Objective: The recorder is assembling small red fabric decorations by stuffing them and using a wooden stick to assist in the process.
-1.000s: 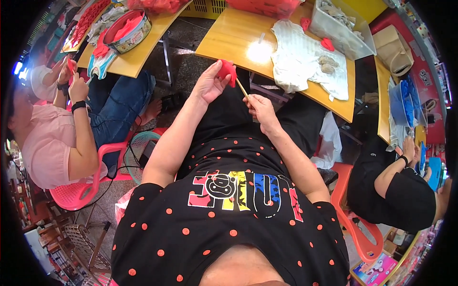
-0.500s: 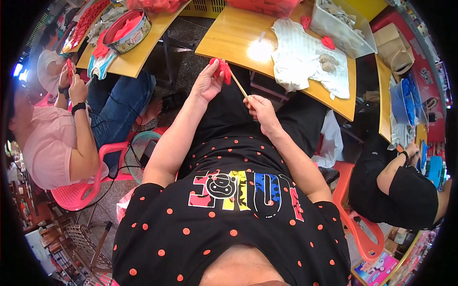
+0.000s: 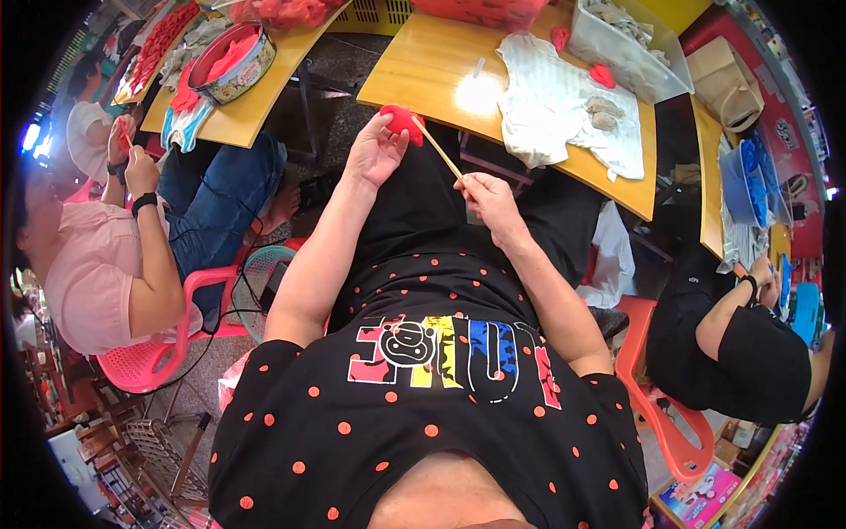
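Over my lap, my left hand [image 3: 377, 153] pinches a small red fabric piece [image 3: 402, 124] by its upper side. My right hand [image 3: 492, 207] is closed round the lower end of a thin wooden stick [image 3: 441, 152]. The stick slants up to the left, its tip at the right edge of the red piece. Whether the tip goes inside the piece, I cannot tell. Ahead, a white striped cloth [image 3: 539, 115] lies spread on the wooden table [image 3: 423, 66], with small grey fabric pieces [image 3: 604, 113] and a red piece [image 3: 603, 76] on it.
A clear plastic bin [image 3: 656, 84] of grey pieces and a red-filled container [image 3: 485, 9] stand at the table's back. On the left table is a round tin [image 3: 242, 78] with red fabric. One person [image 3: 106, 256] sits left, another [image 3: 740, 344] right. A blue tub [image 3: 745, 189] stands far right.
The red piece, ragged before, now looks smoother and rounder in my left hand. The stick has shifted slightly with it; both hands keep their hold.
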Tool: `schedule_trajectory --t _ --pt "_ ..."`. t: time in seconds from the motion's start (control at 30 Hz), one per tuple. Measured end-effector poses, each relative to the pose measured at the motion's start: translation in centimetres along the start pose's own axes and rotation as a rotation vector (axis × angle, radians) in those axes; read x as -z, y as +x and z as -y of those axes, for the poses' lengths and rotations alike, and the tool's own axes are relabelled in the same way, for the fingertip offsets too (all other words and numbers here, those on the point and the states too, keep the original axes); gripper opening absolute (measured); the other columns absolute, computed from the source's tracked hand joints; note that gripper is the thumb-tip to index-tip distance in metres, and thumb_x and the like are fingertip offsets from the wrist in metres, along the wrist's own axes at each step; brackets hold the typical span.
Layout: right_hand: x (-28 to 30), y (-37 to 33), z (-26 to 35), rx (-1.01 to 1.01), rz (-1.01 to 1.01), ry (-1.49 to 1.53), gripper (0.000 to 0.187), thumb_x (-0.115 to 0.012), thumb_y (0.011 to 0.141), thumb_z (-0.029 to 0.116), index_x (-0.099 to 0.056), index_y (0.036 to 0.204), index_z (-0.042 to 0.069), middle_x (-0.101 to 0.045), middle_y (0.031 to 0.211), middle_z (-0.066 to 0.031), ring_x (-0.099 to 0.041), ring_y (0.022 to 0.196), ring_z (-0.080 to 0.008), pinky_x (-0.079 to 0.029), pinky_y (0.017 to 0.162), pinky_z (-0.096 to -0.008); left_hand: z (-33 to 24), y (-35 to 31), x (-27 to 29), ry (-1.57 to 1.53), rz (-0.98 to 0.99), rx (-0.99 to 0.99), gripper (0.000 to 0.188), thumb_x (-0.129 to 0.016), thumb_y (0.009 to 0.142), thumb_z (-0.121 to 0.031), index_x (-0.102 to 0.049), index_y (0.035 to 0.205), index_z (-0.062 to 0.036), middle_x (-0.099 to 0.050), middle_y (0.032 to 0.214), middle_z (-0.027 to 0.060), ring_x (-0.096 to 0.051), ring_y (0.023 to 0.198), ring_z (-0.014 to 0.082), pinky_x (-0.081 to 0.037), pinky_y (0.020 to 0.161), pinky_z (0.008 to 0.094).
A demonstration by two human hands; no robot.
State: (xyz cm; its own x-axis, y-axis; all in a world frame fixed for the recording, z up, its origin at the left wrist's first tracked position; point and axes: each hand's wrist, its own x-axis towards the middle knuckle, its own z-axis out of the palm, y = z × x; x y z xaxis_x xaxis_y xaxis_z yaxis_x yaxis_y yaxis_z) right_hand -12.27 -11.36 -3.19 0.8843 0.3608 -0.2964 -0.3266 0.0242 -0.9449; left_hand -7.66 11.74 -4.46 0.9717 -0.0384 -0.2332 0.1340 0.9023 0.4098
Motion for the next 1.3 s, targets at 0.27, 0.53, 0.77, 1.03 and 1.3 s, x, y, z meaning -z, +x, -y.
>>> schedule_trajectory --t 0.27,0.53,0.77,1.03,1.3 --pt "1.7 0.0 0.5 0.132 -0.102 -0.302 0.026 -0.051 0.089 0.021 -0.066 0.082 0.0 -0.054 0.061 0.0001 -0.05 0.058 -0.0081 -0.038 0.053 -0.0251 0.1 -0.2 -0.5 0.008 -0.007 -0.027 0.014 -0.054 0.085 -0.008 -0.055 0.098 -0.0018 -0.056 0.114 0.0153 -0.056 0.106 0.0294 -0.054 0.084 0.0367" --pt "1.5 0.1 0.4 0.075 -0.104 -0.482 0.027 -0.052 0.088 0.024 -0.068 0.087 0.002 -0.059 0.064 -0.0041 -0.055 0.061 -0.012 -0.043 0.058 -0.0279 -0.3 -0.5 -0.3 -0.127 0.237 0.038 0.008 -0.053 0.084 -0.009 -0.058 0.089 -0.0049 -0.057 0.118 0.016 -0.052 0.114 0.0328 -0.047 0.092 0.0441" --pt "0.7 -0.4 0.6 0.126 -0.081 -0.595 0.029 -0.051 0.089 0.025 -0.068 0.09 0.002 -0.061 0.067 -0.0062 -0.058 0.061 -0.0142 -0.045 0.059 -0.0289 0.5 -0.7 -1.2 0.103 0.194 -0.026 0.041 -0.048 0.072 0.01 -0.056 0.109 -0.0056 -0.048 0.127 0.0157 -0.039 0.127 0.029 -0.039 0.101 0.0475" --pt "-0.2 0.3 -1.2 0.046 0.031 -0.323 0.026 -0.052 0.091 0.022 -0.067 0.09 0.002 -0.058 0.067 -0.0004 -0.051 0.056 -0.0087 -0.041 0.051 -0.0224 1.0 -0.8 -1.8 0.202 0.36 -0.056 0.095 -0.034 0.056 0.022 -0.016 0.144 -0.0099 -0.03 0.143 0.021 -0.028 0.135 0.0304 -0.035 0.105 0.0445" --pt "-0.6 0.0 -0.9 -0.192 0.081 0.151 0.023 -0.052 0.094 0.024 -0.063 0.089 0.004 -0.048 0.067 0.0056 -0.036 0.05 -0.0009 -0.025 0.043 -0.0161 1.2 -1.2 -2.4 0.232 0.303 -0.101 0.098 -0.034 0.055 0.022 -0.014 0.145 -0.0121 -0.026 0.145 0.0217 -0.024 0.137 0.03 -0.032 0.107 0.0425"
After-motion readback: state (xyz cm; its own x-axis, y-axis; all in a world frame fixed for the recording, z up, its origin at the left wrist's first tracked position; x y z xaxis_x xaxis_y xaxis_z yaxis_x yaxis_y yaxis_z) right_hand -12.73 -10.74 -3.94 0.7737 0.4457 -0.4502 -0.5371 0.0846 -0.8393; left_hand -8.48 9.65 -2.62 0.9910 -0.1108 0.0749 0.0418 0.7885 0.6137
